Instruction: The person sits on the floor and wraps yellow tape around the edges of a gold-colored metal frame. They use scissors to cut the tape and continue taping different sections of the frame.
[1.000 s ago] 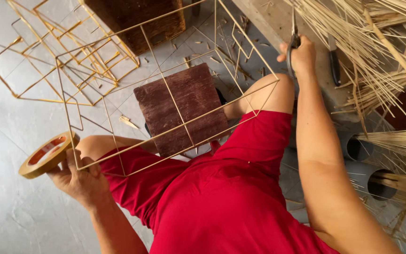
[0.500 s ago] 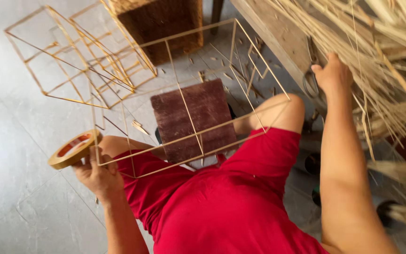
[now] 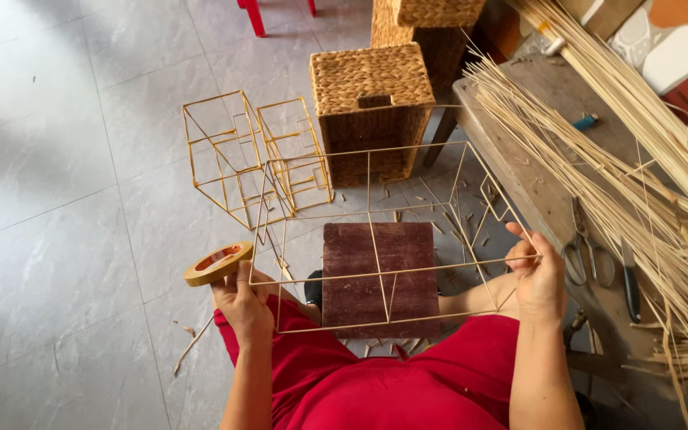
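Wire frame (image 3: 376, 231): box-shaped, thin pale-gold rods, open skeleton w/ cross-struts. Held above lap, over dark brown block (image 3: 377, 275); long axis runs left–right between the hands, open face tilted up toward camera, far edge near woven basket.

Left hand (image 3: 242, 301): curled closed round near-left rod of frame; same hand carries tape roll (image 3: 218, 263), flat tan ring w/ orange-red core, resting on top of fingers.

Right hand (image 3: 537, 279): thumb and fingertips pinched on right end of frame's horizontal rod, other fingers loosely bent.

Woven basket (image 3: 372, 107): rectangular, braided straw-coloured fibre, slot handle, on grey tiled floor (image 3: 65, 199).

Two smaller wire frames (image 3: 252, 155): yellow, cubic, standing on floor left of basket.

Wooden bench (image 3: 543, 175), right: worn grey planks, bearing bundles of pale reed sticks (image 3: 623, 159), scissors (image 3: 583, 251), dark-handled knife (image 3: 629, 279).

Lap: red cloth.
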`<state>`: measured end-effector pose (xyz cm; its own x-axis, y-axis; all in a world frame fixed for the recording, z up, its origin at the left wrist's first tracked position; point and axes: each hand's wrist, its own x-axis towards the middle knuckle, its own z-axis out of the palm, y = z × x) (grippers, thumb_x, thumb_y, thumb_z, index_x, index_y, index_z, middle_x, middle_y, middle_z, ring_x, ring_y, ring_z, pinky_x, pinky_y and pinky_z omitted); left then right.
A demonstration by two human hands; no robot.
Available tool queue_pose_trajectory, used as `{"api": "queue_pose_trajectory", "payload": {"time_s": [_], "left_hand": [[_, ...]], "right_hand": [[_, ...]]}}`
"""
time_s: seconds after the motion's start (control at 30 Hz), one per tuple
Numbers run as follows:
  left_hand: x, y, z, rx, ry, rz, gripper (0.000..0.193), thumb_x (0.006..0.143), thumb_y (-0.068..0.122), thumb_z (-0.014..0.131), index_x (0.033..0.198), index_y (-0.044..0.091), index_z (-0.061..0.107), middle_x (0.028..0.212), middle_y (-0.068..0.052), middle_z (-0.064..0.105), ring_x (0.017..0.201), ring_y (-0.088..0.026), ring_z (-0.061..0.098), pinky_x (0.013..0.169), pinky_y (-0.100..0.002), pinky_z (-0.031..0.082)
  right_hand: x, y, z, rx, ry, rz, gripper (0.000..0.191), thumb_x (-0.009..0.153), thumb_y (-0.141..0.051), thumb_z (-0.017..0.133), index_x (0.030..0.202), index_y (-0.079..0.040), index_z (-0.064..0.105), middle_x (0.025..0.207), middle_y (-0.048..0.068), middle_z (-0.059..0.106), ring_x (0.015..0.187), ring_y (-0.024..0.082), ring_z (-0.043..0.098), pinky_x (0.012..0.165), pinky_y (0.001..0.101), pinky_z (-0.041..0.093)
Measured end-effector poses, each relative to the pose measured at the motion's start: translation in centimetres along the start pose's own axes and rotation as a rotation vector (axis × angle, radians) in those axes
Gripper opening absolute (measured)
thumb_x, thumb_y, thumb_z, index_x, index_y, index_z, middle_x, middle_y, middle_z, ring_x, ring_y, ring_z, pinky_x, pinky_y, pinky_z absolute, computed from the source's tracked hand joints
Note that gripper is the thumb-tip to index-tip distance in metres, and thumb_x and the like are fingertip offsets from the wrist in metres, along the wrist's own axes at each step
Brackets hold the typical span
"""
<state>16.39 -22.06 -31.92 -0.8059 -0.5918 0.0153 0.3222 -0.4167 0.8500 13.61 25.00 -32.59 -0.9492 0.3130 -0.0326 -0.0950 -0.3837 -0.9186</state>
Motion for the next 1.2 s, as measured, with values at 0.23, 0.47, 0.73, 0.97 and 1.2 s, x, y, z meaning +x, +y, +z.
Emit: {"api": "queue_pose_trajectory", "payload": {"time_s": [0.23,0.47,0.73,0.97,1.2], "left_hand": [[0.0,-1.7,-1.4,0.002,0.118,-0.053,0.021,0.104,0.007,0.062,0.123,0.006,0.055,0.095,0.0,0.06,0.055,-0.002,0.045,0.04,-0.019,0.033],[0.0,-2.0,-1.7,0.02,0.112,-0.065,0.031,0.098,0.005,0.062,0.129,0.006,0.055,0.114,-0.002,0.066,0.066,-0.005,0.055,0.051,-0.018,0.043],[0.3,0.7,-0.9,0.194,0.001,0.036,0.031,0.103,0.004,0.063,0.132,0.002,0.052,0.113,-0.005,0.064,0.093,-0.01,0.061,0.079,-0.024,0.05],[-3.2,8.2,-1.4,0.325,-0.382,-0.037,0.039,0.099,-0.003,0.062,0.137,-0.002,0.052,0.119,-0.007,0.066,0.107,-0.012,0.063,0.097,-0.026,0.052],[-6.3,11.0,2.0,0.464,-1.211,-0.335,0.031,0.094,0.01,0.073,0.122,0.005,0.062,0.1,-0.003,0.077,0.087,-0.012,0.072,0.071,-0.029,0.055]], "right_hand": [[-0.7,-0.3,1.3,0.012,-0.051,-0.066,0.044,0.102,-0.029,0.056,0.116,0.013,0.065,0.059,-0.005,0.04,0.055,0.009,0.035,0.055,0.0237,0.029],[-1.5,0.1,0.8,-0.019,-0.006,-0.021,0.044,0.099,-0.03,0.058,0.117,0.009,0.067,0.059,-0.003,0.042,0.054,0.007,0.034,0.052,0.0227,0.027],[1.0,1.6,-0.4,-0.096,0.071,0.051,0.043,0.102,-0.032,0.058,0.118,0.005,0.068,0.074,0.006,0.065,0.06,0.013,0.053,0.057,0.0233,0.041],[-1.3,-1.4,1.0,-0.49,0.195,-0.467,0.035,0.118,-0.028,0.063,0.133,0.003,0.067,0.115,0.011,0.071,0.101,0.016,0.066,0.084,0.0261,0.053],[-8.9,-1.1,13.4,-0.353,-0.66,-0.123,0.071,0.106,-0.057,0.059,0.143,0.003,0.057,0.13,0.012,0.065,0.116,0.017,0.062,0.109,0.0299,0.05]]}}
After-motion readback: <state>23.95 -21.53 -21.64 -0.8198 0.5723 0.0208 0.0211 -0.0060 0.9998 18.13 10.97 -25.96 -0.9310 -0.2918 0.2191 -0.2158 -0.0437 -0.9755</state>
